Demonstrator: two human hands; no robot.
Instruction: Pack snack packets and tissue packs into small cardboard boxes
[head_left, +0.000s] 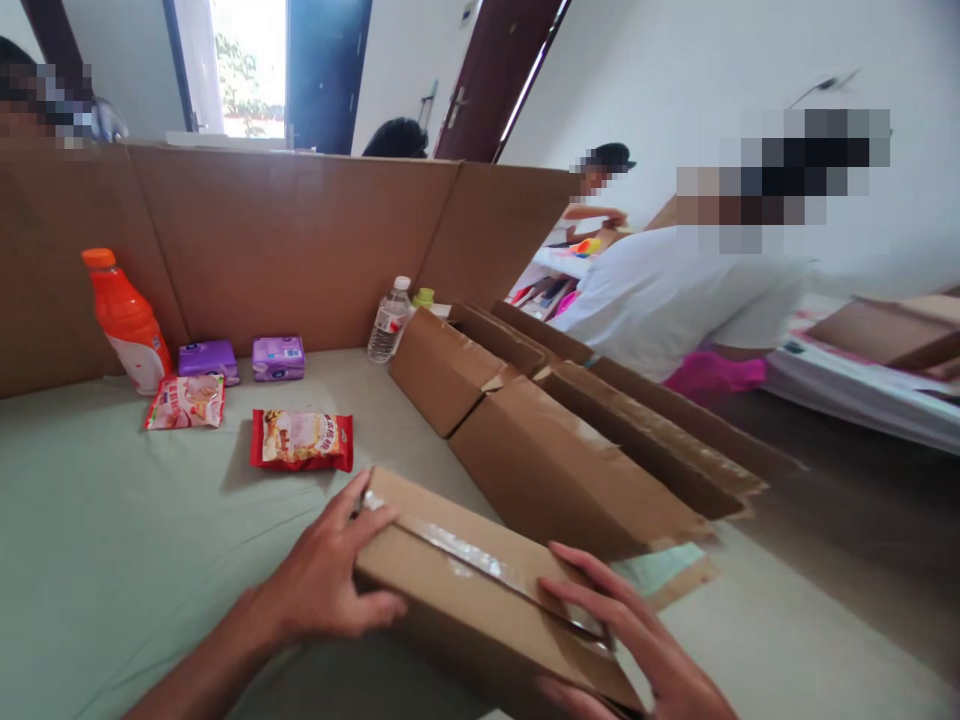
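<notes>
Cardboard box (480, 600) sits on the green table (112, 560); your left hand (330, 575) and right hand (637, 645) press flat on it, fingers spread.

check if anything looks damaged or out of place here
The long cardboard piece on the right has a ragged, torn end with peeled patches. The box under the left hand and right hand looks intact, taped along its seam.

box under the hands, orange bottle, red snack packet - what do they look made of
Box: brown cardboard, matte, probably corrugated. A glossy strip of clear tape runs along its top seam.
Orange bottle: seemingly clear, shiny plastic showing an orange drink, with an orange cap and a white label.
Red snack packet: thin plastic film, judging by its sheen and flat sealed ends.
</notes>
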